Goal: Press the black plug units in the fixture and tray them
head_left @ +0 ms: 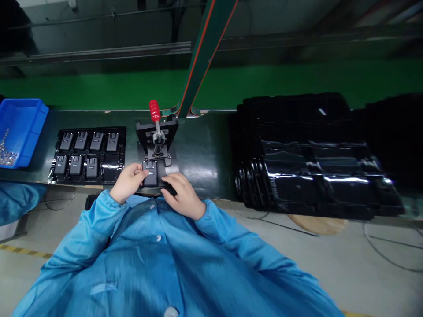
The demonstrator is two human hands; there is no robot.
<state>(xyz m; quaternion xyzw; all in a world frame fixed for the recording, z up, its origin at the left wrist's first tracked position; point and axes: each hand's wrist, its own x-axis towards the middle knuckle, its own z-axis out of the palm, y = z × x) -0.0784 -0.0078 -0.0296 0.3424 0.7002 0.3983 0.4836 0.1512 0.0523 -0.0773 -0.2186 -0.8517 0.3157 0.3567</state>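
A small black rectangular device (pixel 151 178) with pale lettering lies at the front of a toggle clamp fixture (pixel 157 147), whose red handle (pixel 154 110) points up. At the device's left edge, my left hand (pixel 129 181) grips it with thumb and fingers. My right hand (pixel 183 196) is just to the right of the fixture's base, its thumb and fingers apart with nothing held between them. To the left, a black molded tray (pixel 113 167) carries several similar black devices in two rows; its front right pocket shows no device.
A blue bin (pixel 35 132) of small metal parts stands at the far left. Stacked black plastic trays (pixel 317 163) fill the bench's right side. Behind the fixture rises a green post (pixel 203 57) with orange edges. Another person's blue sleeve (pixel 20 196) shows at the left edge.
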